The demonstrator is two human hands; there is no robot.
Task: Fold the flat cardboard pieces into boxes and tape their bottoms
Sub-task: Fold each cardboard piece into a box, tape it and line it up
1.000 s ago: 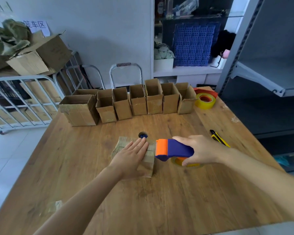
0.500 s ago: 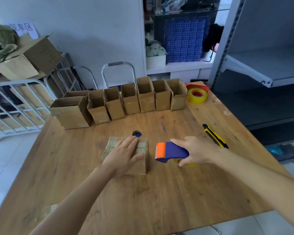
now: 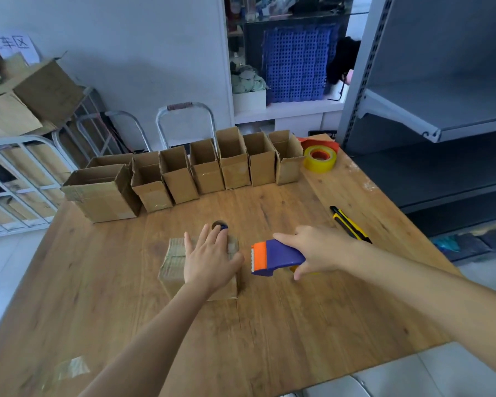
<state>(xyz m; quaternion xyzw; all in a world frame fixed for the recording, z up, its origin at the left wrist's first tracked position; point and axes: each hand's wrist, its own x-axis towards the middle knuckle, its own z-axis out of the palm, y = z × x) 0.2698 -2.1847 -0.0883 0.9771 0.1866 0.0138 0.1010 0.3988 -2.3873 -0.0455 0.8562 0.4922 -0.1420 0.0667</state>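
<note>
A small cardboard box (image 3: 173, 265) stands upside down in the middle of the wooden table (image 3: 269, 325), its taped bottom facing up. My left hand (image 3: 209, 257) lies flat on top of it, fingers straight, thumb over the right edge. To its right my right hand (image 3: 317, 250) grips a blue and orange tape dispenser (image 3: 272, 257), whose orange toothed end points at the box a little apart from it. A row of several folded open boxes (image 3: 206, 167) lines the table's far side.
A yellow tape roll (image 3: 319, 158) sits at the far right corner on something red. A yellow and black utility knife (image 3: 350, 224) lies right of my right hand. A round hole (image 3: 219, 225) is in the table behind the box. Grey shelving stands at the right.
The view has shifted a little. My right hand has drawn the dispenser slightly away from the box's right edge. My left hand stays flat on the box.
</note>
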